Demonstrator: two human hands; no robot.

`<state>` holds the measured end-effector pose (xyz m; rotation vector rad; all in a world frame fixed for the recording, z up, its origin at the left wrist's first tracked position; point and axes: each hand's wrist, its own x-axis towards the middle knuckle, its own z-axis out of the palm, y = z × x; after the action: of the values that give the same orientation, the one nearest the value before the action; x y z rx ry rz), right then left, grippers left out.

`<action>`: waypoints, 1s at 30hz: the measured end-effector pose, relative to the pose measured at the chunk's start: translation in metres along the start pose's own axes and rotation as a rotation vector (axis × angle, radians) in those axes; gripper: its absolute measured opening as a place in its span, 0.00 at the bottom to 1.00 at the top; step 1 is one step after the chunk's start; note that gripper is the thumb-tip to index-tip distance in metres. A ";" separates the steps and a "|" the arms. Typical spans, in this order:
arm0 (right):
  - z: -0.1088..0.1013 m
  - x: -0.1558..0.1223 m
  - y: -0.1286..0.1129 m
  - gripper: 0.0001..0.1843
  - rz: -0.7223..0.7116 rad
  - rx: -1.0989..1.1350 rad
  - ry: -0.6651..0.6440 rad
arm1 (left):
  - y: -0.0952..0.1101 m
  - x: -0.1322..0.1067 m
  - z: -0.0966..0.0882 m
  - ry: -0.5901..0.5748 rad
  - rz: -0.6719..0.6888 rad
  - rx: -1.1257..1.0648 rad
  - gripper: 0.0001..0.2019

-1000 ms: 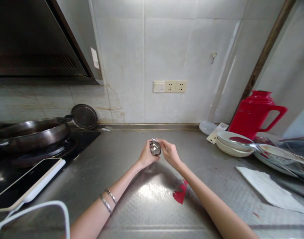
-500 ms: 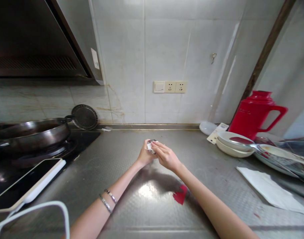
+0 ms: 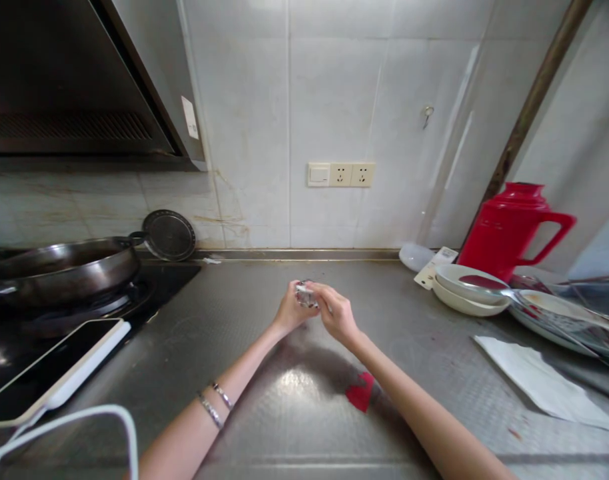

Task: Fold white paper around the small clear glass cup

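My left hand (image 3: 289,310) is wrapped around a small, clear, shiny glass-like object (image 3: 307,299), held above the middle of the counter. Its exact kind is hard to make out, since fingers cover most of it. From the right, the bent fingers of my right hand (image 3: 336,312) press at its top, with a scrap of white tissue (image 3: 304,289) by the fingertips. Below my right forearm a torn red scrap (image 3: 360,392) lies flat on the steel counter (image 3: 264,427).
Left, a steel pan (image 3: 79,267) sits on the black stove beside a phone (image 3: 54,367) with a white cable (image 3: 99,408). On the right are a red thermos jug (image 3: 509,227), stacked bowls (image 3: 467,303), plates (image 3: 549,323) and a white napkin (image 3: 539,383).
My right hand's fingers have shifted slightly and curled more around the top of the object, showing more of its clear side. My left hand stays nearly in place.
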<state>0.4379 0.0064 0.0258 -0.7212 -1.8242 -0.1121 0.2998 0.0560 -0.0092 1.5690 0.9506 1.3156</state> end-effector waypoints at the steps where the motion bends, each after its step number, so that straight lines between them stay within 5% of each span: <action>1: -0.001 0.001 0.003 0.16 0.114 0.019 0.077 | 0.004 -0.001 0.000 0.018 0.010 0.058 0.39; 5: -0.003 0.005 0.010 0.15 0.321 0.062 0.165 | 0.017 -0.006 0.001 0.045 0.034 0.173 0.36; 15: 0.009 -0.006 0.006 0.16 0.199 0.047 0.121 | 0.027 -0.010 0.007 0.014 -0.115 -0.012 0.35; 24: 0.001 -0.004 0.005 0.18 -0.116 -0.033 -0.013 | 0.031 -0.009 0.003 0.039 -0.196 -0.135 0.33; 30: -0.002 0.001 0.011 0.17 0.011 -0.078 0.111 | 0.028 -0.009 0.007 0.075 -0.233 -0.111 0.32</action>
<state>0.4452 0.0147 0.0245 -0.7649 -1.7177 -0.2128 0.3062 0.0365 0.0137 1.2908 1.0544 1.2466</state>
